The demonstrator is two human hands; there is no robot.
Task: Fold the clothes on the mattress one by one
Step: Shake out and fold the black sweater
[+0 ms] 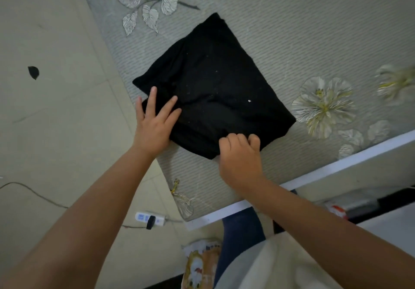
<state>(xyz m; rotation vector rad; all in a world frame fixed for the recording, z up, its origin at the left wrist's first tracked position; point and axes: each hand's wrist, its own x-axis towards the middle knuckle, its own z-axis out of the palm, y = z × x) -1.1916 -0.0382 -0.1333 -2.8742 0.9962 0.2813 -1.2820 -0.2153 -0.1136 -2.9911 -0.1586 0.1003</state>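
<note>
readable text: none
power strip [150, 219]: on the floor below the left forearm; blue marks on its white face, too small to read
bag [200, 264]: printed pack on the floor below the right hand; dark characters along its top edge, blurred, illegible
red-white pack [336, 211]: under the bed edge, right of the right forearm; red print, no letters resolve
black garment [213, 86]: under both hands; only white specks, no label or logo showing
mattress [292, 30]: flower and leaf pattern only, no lettering
</note>
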